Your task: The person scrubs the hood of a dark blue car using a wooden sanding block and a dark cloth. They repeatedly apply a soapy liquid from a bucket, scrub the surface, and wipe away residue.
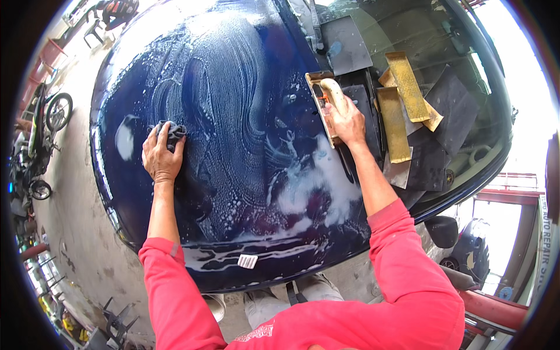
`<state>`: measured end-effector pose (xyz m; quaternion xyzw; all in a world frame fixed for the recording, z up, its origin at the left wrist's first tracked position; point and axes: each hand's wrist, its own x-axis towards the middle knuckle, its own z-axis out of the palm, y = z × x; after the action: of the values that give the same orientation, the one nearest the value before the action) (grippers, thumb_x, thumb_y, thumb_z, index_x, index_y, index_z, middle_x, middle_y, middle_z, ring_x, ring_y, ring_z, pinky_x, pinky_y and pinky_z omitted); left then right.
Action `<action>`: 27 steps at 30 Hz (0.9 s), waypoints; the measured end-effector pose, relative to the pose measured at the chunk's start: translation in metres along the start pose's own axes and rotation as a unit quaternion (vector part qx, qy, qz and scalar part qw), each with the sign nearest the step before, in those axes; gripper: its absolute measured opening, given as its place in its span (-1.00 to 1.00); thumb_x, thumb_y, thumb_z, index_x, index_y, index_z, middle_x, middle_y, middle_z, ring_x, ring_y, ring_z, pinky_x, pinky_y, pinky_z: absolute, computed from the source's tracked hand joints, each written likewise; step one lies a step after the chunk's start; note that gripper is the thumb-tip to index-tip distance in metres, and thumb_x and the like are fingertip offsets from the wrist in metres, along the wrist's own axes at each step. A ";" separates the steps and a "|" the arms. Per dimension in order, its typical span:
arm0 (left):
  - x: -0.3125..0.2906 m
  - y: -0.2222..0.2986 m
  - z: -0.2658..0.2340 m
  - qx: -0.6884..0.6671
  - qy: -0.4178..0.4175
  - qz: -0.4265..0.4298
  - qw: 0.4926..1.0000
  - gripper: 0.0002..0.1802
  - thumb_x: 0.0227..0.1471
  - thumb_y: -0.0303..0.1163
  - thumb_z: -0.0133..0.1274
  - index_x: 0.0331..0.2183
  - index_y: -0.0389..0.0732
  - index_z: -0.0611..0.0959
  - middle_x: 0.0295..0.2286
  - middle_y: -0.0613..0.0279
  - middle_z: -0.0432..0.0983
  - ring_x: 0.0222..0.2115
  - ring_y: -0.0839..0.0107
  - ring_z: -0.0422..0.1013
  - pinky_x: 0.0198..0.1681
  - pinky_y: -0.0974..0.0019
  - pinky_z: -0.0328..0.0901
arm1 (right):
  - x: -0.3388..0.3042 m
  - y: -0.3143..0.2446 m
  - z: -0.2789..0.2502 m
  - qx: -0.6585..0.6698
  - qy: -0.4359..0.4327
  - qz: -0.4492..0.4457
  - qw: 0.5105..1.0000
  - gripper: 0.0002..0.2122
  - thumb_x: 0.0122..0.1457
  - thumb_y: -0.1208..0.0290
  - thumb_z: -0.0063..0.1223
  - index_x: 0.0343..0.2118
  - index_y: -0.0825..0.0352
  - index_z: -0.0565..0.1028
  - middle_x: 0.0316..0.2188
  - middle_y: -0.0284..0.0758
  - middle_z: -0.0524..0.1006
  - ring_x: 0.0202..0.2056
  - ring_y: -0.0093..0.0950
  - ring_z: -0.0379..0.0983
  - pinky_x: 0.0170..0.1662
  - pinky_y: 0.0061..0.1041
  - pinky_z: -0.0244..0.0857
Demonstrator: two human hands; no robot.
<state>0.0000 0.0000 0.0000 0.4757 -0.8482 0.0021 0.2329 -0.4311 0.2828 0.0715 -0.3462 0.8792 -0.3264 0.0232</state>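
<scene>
A dark blue car hood [131, 192] lies in front of me, wet and streaked with suds [224, 87]. On its left part, my left hand [160, 156] presses down with its fingers closed over a crumpled dark grey cloth [174, 130]. My right hand [349, 121] is wrapped round the pale handle of a long sanding block [318, 105] at the hood's windshield edge. White foam [326, 181] lies between my arms, nearer the right one. A small white ribbed piece [247, 261] rests by the hood's near edge.
Yellow sandpaper strips [394, 125] and dark sheets [452, 111] are piled on the windshield to the right. A grey sheet [345, 44] lies farther up. The car's side mirror [441, 231] juts out at lower right. Motorcycles [44, 134] stand on the concrete floor [73, 221] at left.
</scene>
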 end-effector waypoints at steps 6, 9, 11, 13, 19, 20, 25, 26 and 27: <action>0.042 -0.008 0.021 0.037 0.014 -0.010 0.999 -0.34 0.11 0.15 0.33 0.21 0.24 0.67 0.21 0.28 0.54 0.20 0.13 0.44 0.24 -0.02 0.35 | 0.118 -0.027 0.051 -0.050 -0.009 0.017 0.999 -0.38 0.07 -0.02 0.46 0.18 0.16 0.61 0.00 -0.08 0.71 0.08 -0.02 0.63 0.17 -0.10 0.49; 0.044 -0.014 0.022 0.016 0.004 0.001 1.000 -0.34 0.11 0.13 0.33 0.23 0.26 0.66 0.23 0.29 0.53 0.23 0.13 0.42 0.30 -0.01 0.31 | 0.160 -0.029 0.070 -0.066 0.027 0.049 0.996 -0.37 0.02 -0.08 0.51 0.15 0.10 0.64 -0.01 -0.14 0.73 0.05 -0.08 0.67 0.14 -0.13 0.52; 0.045 -0.015 0.023 0.002 0.001 0.000 1.000 -0.34 0.11 0.12 0.33 0.23 0.25 0.65 0.23 0.30 0.53 0.23 0.14 0.42 0.31 -0.01 0.29 | 0.185 -0.036 0.076 -0.069 0.024 0.080 0.994 -0.39 0.02 -0.08 0.51 0.10 0.12 0.65 -0.03 -0.17 0.74 0.04 -0.08 0.67 0.14 -0.12 0.52; 0.053 -0.017 0.022 -0.003 0.006 0.001 1.000 -0.34 0.11 0.10 0.33 0.23 0.25 0.65 0.23 0.30 0.53 0.23 0.14 0.42 0.32 -0.01 0.28 | 0.199 -0.040 0.075 -0.096 0.018 0.006 0.995 -0.34 0.00 -0.12 0.51 0.07 0.25 0.64 -0.06 -0.09 0.73 0.03 -0.06 0.67 0.15 -0.12 0.51; 0.058 -0.020 0.025 0.017 0.013 0.014 1.000 -0.34 0.12 0.08 0.33 0.23 0.21 0.65 0.23 0.28 0.53 0.24 0.14 0.42 0.33 0.00 0.27 | 0.167 0.001 0.059 -0.055 -0.024 -0.090 0.994 -0.34 -0.04 -0.06 0.55 -0.02 0.42 0.63 -0.11 0.04 0.71 0.00 -0.06 0.68 0.13 -0.15 0.53; 0.061 -0.020 0.027 0.002 0.016 0.014 1.000 -0.34 0.12 0.08 0.33 0.23 0.21 0.65 0.23 0.28 0.53 0.24 0.14 0.42 0.33 -0.01 0.27 | 0.179 0.001 0.064 -0.062 -0.028 -0.069 0.995 -0.35 -0.05 -0.05 0.56 -0.03 0.40 0.64 -0.15 0.01 0.72 -0.05 -0.05 0.70 0.09 -0.15 0.55; 0.069 -0.022 0.026 -0.001 0.008 0.022 1.000 -0.34 0.12 0.06 0.35 0.23 0.19 0.66 0.23 0.24 0.53 0.24 0.12 0.42 0.31 0.00 0.28 | 0.245 -0.039 0.090 -0.125 -0.001 -0.028 0.992 -0.31 -0.09 -0.13 0.54 -0.01 0.33 0.66 -0.16 -0.07 0.75 -0.07 -0.09 0.73 0.08 -0.19 0.57; 0.067 -0.022 0.027 -0.008 0.010 0.024 1.000 -0.34 0.12 0.06 0.34 0.23 0.19 0.66 0.23 0.24 0.53 0.24 0.12 0.42 0.31 0.00 0.28 | 0.228 -0.043 0.080 -0.099 -0.004 -0.035 0.994 -0.30 -0.08 -0.13 0.53 0.05 0.28 0.66 -0.11 -0.12 0.76 -0.02 -0.14 0.72 0.14 -0.22 0.55; 0.067 -0.023 0.027 -0.009 0.009 0.028 1.000 -0.35 0.13 0.06 0.34 0.23 0.18 0.66 0.23 0.23 0.53 0.24 0.12 0.42 0.31 0.00 0.28 | 0.197 -0.031 0.065 -0.093 -0.030 -0.029 0.995 -0.30 -0.07 -0.12 0.53 0.06 0.28 0.66 -0.10 -0.13 0.76 -0.02 -0.16 0.72 0.15 -0.23 0.55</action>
<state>-0.0219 -0.0728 -0.0024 0.4495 -0.8592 0.0054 0.2444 -0.5453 0.1070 0.0753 -0.3816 0.8943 -0.2336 0.0077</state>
